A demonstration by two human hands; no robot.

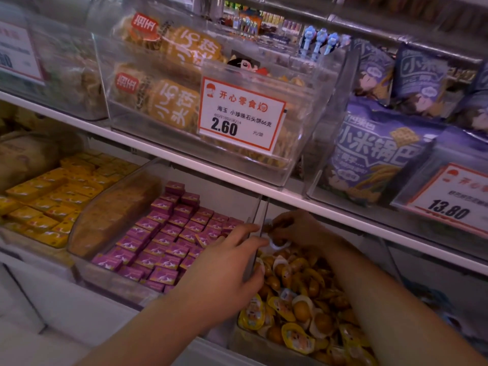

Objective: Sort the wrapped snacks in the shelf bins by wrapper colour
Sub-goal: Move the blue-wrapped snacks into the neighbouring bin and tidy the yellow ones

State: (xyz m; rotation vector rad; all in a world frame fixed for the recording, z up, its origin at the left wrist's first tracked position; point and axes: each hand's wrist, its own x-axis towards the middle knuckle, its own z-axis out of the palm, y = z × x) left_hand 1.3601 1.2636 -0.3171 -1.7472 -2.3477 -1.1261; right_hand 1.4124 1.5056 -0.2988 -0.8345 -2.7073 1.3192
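We see clear, glossy hard-plastic bins (287,165) with smooth walls that catch reflections. Purple snacks (169,233) look like matt paper or card wrappers. Yellow snacks (50,196) have the same finish. Egg-shaped snacks (301,310) sit in shiny film, clear over the brown part. Upper bags (375,157) are satin plastic film. Price tags (241,113) are white paper behind clear plastic. Shelf edge (158,151) is smooth and white; we can't tell the material.
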